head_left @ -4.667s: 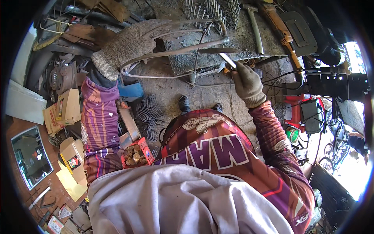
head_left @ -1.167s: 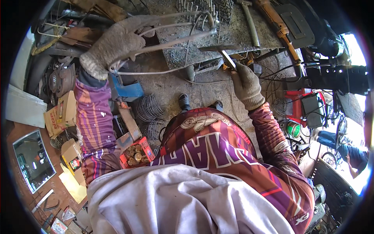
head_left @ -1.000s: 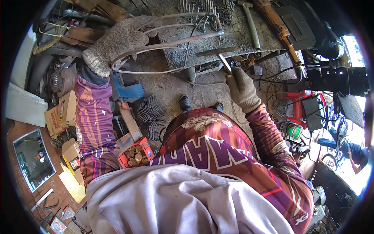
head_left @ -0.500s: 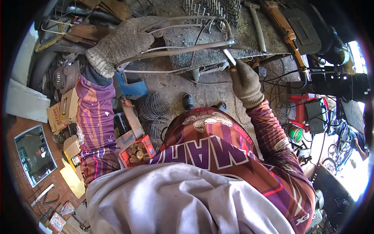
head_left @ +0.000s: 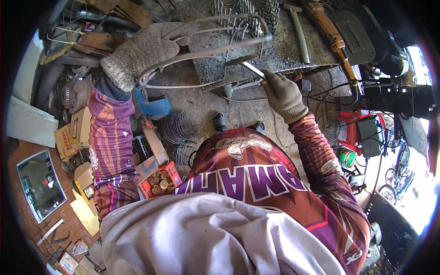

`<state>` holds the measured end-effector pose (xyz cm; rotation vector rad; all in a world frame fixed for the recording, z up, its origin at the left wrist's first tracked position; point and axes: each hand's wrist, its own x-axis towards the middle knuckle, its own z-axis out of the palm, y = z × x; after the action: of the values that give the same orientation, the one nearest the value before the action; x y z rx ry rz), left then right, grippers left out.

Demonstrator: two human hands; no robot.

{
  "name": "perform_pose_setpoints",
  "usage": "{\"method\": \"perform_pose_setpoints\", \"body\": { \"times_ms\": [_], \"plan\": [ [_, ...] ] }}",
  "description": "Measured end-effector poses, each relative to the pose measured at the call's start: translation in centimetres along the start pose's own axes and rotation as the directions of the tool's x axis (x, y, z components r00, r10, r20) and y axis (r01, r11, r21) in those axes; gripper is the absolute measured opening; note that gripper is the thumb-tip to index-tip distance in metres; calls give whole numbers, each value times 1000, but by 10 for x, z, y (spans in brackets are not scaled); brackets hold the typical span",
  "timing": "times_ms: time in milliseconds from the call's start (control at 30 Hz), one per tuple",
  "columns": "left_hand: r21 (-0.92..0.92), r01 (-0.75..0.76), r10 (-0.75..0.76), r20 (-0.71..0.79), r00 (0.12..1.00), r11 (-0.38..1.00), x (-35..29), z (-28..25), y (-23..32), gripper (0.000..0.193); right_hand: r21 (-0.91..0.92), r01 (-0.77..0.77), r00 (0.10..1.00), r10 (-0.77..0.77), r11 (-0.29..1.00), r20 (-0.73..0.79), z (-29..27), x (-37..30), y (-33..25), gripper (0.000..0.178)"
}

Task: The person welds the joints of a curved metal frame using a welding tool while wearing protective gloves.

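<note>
My left hand (head_left: 145, 51), in a thick grey knit glove, is closed around the left part of a bent metal-rod frame (head_left: 206, 53). Several long rods of this frame reach right over the worktable and join at a curved end. In my gloved right hand (head_left: 285, 97) is a chipping hammer (head_left: 253, 69), gripped by its pale metal handle. Its dark narrow head lies just below the frame's middle rod in the picture; whether they touch I cannot tell.
The worktable (head_left: 208, 68) is covered in grit and carries upright bolts (head_left: 247, 18), another hammer (head_left: 300, 36) and a dark welding shield (head_left: 353, 36). Wire coils (head_left: 178, 126) and a red crate (head_left: 160, 181) of metal parts stand lower left. Cables (head_left: 327, 89) trail at right.
The chipping hammer in my right hand has moved left, away from the frame's right end, and its head has turned. The frame has shifted slightly; my left hand keeps its hold.
</note>
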<state>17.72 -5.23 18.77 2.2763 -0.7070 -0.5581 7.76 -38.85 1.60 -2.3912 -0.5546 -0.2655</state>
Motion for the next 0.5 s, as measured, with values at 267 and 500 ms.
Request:
{"method": "perform_pose_setpoints", "body": {
  "times_ms": [267,500],
  "plan": [
    [-38,33,-31,69,997,999,6,-6,-28,54,184,-125,974,156,975,-167,8,-4,10,28],
    [-348,167,-172,16,985,923,-35,22,-35,68,452,-408,858,503,793,-108,24,-49,8,29]
  ]
}}
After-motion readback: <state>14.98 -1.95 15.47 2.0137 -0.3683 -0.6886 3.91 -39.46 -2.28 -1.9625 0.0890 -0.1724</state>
